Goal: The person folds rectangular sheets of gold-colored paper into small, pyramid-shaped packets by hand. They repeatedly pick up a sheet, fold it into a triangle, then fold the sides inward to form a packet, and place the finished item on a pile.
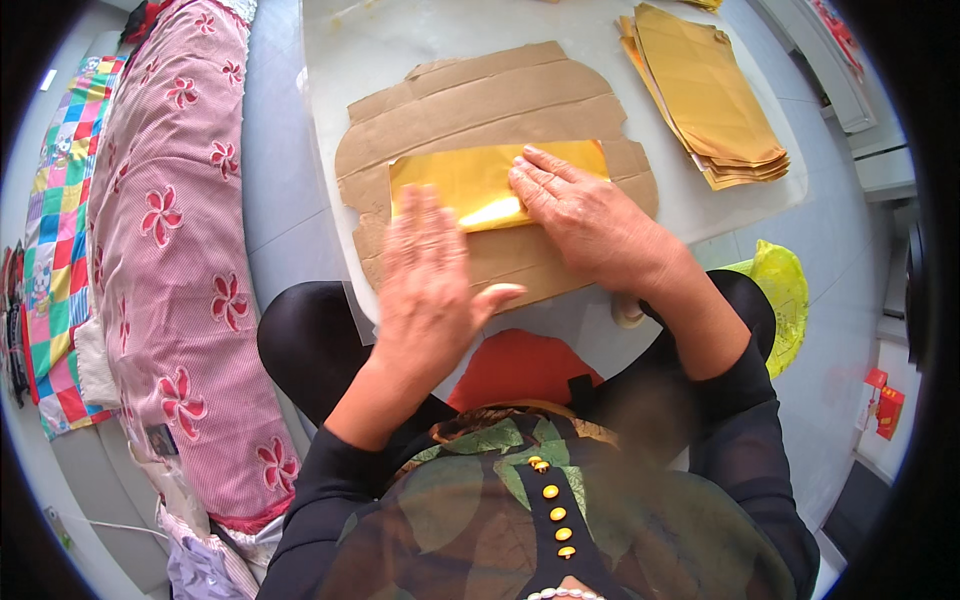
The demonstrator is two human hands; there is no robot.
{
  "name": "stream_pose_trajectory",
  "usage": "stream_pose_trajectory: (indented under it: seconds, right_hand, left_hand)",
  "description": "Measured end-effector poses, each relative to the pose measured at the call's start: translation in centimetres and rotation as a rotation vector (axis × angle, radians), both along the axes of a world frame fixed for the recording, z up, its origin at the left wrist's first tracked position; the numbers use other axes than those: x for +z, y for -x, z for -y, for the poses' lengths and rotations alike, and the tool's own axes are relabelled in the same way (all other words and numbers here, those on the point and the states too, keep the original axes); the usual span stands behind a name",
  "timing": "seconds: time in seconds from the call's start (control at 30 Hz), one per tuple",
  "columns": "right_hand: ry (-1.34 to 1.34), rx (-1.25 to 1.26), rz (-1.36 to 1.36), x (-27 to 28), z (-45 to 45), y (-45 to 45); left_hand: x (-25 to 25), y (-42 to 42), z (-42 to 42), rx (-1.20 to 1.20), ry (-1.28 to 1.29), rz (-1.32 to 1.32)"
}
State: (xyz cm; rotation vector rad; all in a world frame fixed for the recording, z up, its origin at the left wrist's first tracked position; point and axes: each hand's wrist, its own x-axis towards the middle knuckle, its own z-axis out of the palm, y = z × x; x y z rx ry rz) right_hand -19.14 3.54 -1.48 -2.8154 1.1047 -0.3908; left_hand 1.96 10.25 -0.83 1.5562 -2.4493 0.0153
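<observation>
A shiny gold foil paper (pixel 457 176), longer than it is wide, lies flat on a piece of brown corrugated cardboard (pixel 480 97). Over the paper's left end rests my left hand (pixel 429 281), slightly blurred, its fingers pointing away from me and its thumb spread to the right. My right hand (pixel 574 210) lies palm down across the right part of the paper, fingers angled up and left. Neither hand grips anything. Whatever is under the palms is hidden. Bright light glares off the paper between the hands.
The cardboard lies on a low table with a translucent cover (pixel 694 214). A stack of gold paper sheets (pixel 697 90) sits at its far right. Left stands a seat under a pink flowered cover (pixel 187 262). A yellow-green plastic bag (pixel 784 307) is beside my right knee.
</observation>
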Motion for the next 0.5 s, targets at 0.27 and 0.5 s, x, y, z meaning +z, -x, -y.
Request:
stream_pose_trajectory:
  seconds: [0.27,0.5]
  right_hand:
    - [0.026,0.04,0.019,0.4,0.0,0.0]
    - [-0.005,0.017,-0.002,0.3,0.0,-0.1]
  left_hand:
    - [-1.9,2.8,0.3,-0.141,-0.086,-0.076]
    - [-1.8,0.3,-1.7,0.04,-0.053,0.053]
